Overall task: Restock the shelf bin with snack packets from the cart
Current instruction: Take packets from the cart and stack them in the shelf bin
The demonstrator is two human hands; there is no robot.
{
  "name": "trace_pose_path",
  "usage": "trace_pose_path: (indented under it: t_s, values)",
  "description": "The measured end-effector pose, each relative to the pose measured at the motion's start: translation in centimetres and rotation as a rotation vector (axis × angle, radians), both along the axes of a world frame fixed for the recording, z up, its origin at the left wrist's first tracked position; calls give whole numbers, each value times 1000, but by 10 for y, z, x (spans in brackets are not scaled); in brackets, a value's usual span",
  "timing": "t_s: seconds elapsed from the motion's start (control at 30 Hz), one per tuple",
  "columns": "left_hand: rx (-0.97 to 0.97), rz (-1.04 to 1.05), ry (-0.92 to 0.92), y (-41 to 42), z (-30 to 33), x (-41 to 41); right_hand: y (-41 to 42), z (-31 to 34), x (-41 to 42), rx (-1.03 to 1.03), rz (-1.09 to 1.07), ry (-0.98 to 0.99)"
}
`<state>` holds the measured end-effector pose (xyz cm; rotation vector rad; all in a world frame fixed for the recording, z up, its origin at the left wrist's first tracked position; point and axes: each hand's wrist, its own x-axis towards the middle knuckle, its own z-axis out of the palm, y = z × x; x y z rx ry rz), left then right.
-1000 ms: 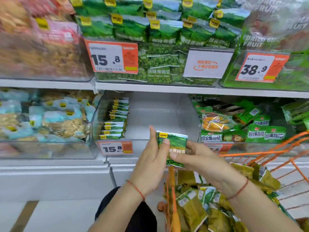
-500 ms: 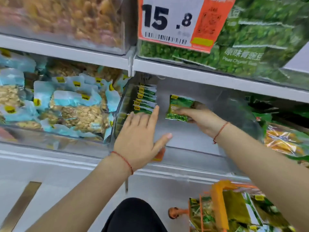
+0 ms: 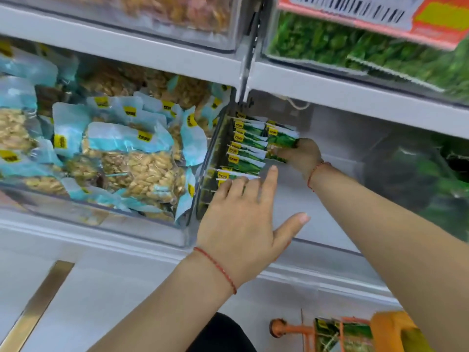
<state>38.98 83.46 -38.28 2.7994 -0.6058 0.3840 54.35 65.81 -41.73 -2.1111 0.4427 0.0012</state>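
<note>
Head view: right hand (image 3: 300,154) pinches a light, crinkly green packet (image 3: 280,142) by its edge against the bin's (image 3: 317,224) left-wall row; left hand (image 3: 243,224) spread, holding nothing.

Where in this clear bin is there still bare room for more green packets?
Bare floor runs right of the green packet row, past the right hand to the bin's right wall. Crowded: the left wall, and the neighbouring nut-pack bin.

Viewpoint: the one camera on my head
Facing: forward and down, tilted
Nearness: close to the clear shelf bin (image 3: 330,246) at frame centre
Lower right: orange cart (image 3: 385,326)
</note>
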Motion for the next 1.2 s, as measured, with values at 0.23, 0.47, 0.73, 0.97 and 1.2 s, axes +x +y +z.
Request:
trace_pose_path:
  t_s: [0.23,0.47,0.73,0.97,1.2]
  values:
    - [7,13,-6,-1,-3,0,21,12,-9,-207,49,57]
    - [-10,10,7,0,-1,1,15,29,-22,-8,94,135]
    - [41,19,50,2,7,-2,-2,64,-92,-40,109,153]
    - [35,18,109,-7,26,-11,-34,128,-246,139,311,-96]
    - [-291,-374,244,-100,82,-103,-138,126,-372,-118,105,-106]
